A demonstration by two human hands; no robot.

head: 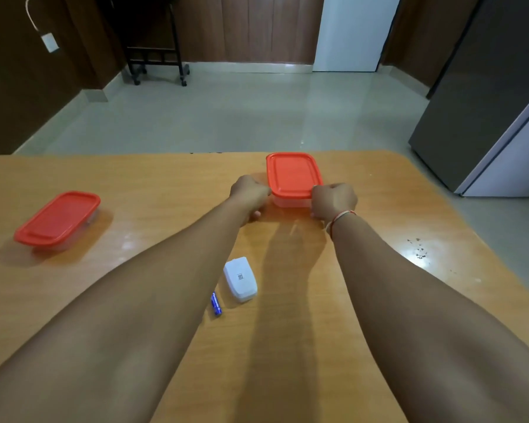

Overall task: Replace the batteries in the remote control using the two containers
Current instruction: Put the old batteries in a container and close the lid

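A clear container with a red lid [292,174] stands near the far edge of the wooden table [153,184]. My left hand [248,195] grips its left near corner and my right hand [333,200] grips its right near corner. A second red-lidded container [57,219] rests at the left, lid on. Nearer to me lies the white remote control [240,279], back side up. A blue battery [216,303] lies just left of it, partly behind my left forearm. What is inside the containers is hidden.
The table's far edge runs just behind the held container. Its right edge slants away on the right. Beyond are a tiled floor, a black wheeled stand [156,56] and a grey refrigerator [486,96].
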